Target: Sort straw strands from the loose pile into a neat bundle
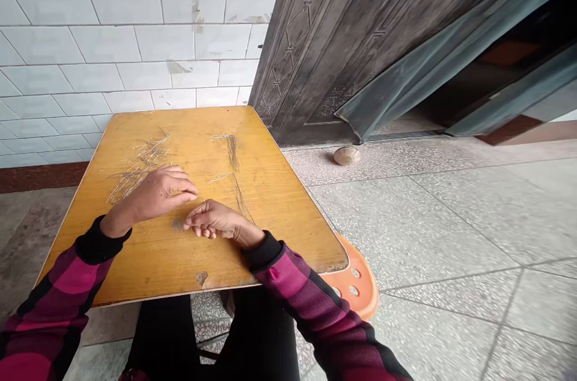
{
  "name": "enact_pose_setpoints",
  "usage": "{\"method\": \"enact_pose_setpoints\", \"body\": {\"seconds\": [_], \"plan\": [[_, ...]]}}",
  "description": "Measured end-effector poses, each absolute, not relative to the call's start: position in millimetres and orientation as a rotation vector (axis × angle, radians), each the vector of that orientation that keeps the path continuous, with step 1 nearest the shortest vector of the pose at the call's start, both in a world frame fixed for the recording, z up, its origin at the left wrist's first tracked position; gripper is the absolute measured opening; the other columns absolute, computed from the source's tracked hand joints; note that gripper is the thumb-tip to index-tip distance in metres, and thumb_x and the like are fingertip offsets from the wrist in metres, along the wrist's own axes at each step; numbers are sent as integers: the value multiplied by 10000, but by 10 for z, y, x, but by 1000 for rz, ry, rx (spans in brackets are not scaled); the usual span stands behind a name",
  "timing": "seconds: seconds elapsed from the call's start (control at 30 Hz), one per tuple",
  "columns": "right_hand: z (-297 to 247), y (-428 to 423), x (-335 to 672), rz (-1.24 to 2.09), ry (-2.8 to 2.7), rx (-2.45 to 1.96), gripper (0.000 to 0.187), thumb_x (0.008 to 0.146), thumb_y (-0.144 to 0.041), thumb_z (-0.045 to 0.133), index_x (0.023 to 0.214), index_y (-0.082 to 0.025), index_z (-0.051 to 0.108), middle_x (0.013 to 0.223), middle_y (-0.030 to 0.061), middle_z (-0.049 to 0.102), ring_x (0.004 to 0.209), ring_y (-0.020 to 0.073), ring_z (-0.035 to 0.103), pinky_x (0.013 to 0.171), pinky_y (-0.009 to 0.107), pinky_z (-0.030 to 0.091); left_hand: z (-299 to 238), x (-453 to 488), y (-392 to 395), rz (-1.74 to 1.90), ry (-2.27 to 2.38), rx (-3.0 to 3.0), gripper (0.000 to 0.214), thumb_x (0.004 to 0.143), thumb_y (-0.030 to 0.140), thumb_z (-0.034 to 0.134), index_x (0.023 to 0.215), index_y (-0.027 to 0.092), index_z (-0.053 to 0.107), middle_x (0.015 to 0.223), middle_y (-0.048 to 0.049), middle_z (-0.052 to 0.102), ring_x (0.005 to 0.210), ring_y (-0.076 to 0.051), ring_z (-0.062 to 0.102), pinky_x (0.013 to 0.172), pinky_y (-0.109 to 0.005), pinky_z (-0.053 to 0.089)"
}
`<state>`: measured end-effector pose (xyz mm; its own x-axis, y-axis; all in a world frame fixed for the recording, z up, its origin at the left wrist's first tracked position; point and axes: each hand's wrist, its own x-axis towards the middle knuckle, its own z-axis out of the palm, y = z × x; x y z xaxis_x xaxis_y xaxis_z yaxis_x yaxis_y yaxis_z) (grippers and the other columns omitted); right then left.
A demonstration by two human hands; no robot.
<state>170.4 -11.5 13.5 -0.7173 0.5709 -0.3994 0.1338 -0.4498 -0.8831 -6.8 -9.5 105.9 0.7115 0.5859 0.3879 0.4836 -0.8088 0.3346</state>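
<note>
My left hand hovers over the middle of the yellow wooden table, fingers bent and thumb tip drawn close to the fingertips. Just right of it, my right hand is closed in a pinch. Anything held in either hand is too fine to make out. Beyond my left hand lies a tangled pile of thin wire-like strands, whitish and dark. Farther right, a small bundle of dark strands with white ends rests bent at an angle. Nearer my right wrist are a few similar bent strands.
White wall tiles stand behind the table, with a dark carved door and a grey-green curtain to the right. An orange plastic stool shows under the table's right corner. A roundish pale ball lies on the floor.
</note>
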Motion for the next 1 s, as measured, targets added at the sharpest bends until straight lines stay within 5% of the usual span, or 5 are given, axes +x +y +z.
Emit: {"method": "enact_pose_setpoints", "body": {"seconds": [0.17, 0.33, 0.67, 0.83, 1.0], "plan": [[92, -125, 1716, 2272, -1566, -952, 123, 797, -204, 615, 803, -106, 691, 475, -61, 568, 335, 16, 420, 320, 124, 284, 1073, -29, -51, 468, 783, 2588, 199, 883, 225, 553, 824, 164, 733, 730, -22, 676, 665, -116, 597, 633, -234, 432], [91, -161, 1743, 2115, -1866, -862, 199, 847, -286, 620, 905, -110, 693, 577, -41, 602, 441, 31, 507, 451, 150, 415, 904, 18, -33, 483, 1028, 2812, 218, 886, 156, 502, 855, 158, 718, 815, -52, 695, 774, -172, 606, 709, -302, 428], [169, -303, 1729, 1023, -2421, -760, 248, 943, -196, 450, 755, -178, 610, 630, -22, 591, 580, 92, 533, 632, 219, 393, 652, 56, 73, 444, 1145, 3221, 237, 823, 73, 477, 661, 167, 621, 703, -61, 602, 715, -197, 512, 656, -338, 360], [131, -561, 1692, 654, -2374, -1131, 158, 878, -91, 436, 812, -188, 542, 633, -13, 537, 551, 109, 438, 563, 228, 307, 710, 0, 116, 631, 1185, 2993, 201, 818, 105, 483, 688, 165, 624, 730, -60, 615, 726, -193, 532, 677, -330, 385], [20, -866, 1674, 631, -2072, -1228, 154, 917, -146, 371, 841, -179, 500, 724, 28, 554, 624, 130, 488, 610, 229, 364, 808, -54, 125, 635, 1176, 2333, 118, 753, 174, 528, 692, 166, 629, 611, 10, 591, 563, -117, 500, 555, -251, 367]]}}
